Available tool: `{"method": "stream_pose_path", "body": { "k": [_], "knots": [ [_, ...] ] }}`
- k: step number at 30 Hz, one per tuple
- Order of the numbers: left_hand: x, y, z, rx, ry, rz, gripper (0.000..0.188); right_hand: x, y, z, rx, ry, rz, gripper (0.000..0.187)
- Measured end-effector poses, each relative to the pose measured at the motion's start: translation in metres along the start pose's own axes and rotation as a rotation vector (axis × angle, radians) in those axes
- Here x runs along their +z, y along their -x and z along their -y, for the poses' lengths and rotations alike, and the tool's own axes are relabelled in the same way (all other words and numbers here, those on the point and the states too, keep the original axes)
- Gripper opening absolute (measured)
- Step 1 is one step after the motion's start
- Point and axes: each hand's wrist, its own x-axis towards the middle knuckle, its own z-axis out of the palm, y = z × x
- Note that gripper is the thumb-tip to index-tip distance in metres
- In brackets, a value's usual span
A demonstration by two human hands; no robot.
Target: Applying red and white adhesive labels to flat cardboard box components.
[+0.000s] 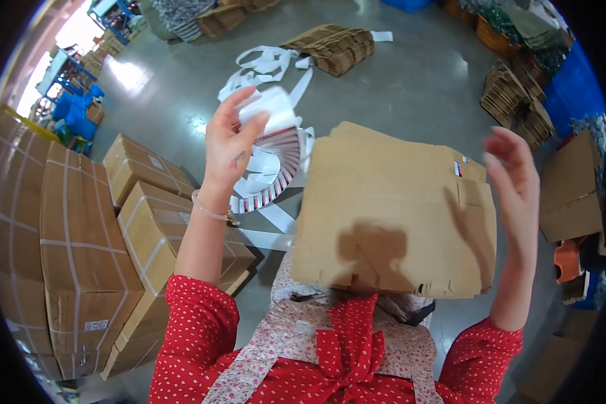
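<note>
My left hand [227, 145] is closed, pinching the upper end of a white strip of labels [266, 108] between thumb and fingers. The strip hangs down into a curved, fanned pile of folded labels [276, 172] with dark red edges. A stack of flattened cardboard boxes [384, 182] lies before me, over my lap. Near its upper right corner sits a small label [458, 168] with red and blue on it. My right hand [515, 178] is raised just past the stack's right edge, fingers apart and slightly blurred, with nothing in it.
Large strapped cartons [81, 249] are piled on the left. White backing strip [266, 62] trails over the floor towards a bundle of folded cardboard [337, 47]. More flat cardboard [515, 101], a blue bin [576, 91] and an open carton [569, 185] stand on the right.
</note>
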Motion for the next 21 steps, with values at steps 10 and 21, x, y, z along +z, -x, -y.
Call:
{"method": "stream_pose_path", "body": {
  "k": [10,21],
  "knots": [
    [0.0,0.022,-0.072,-0.001,0.26,-0.004,0.031,0.217,-0.021,0.059,-0.276,-0.414,0.28,0.026],
    [-0.03,0.056,-0.02,-0.338,0.351,0.118,0.057,0.237,0.02,0.056,-0.545,0.172,0.169,0.024]
  ]
}}
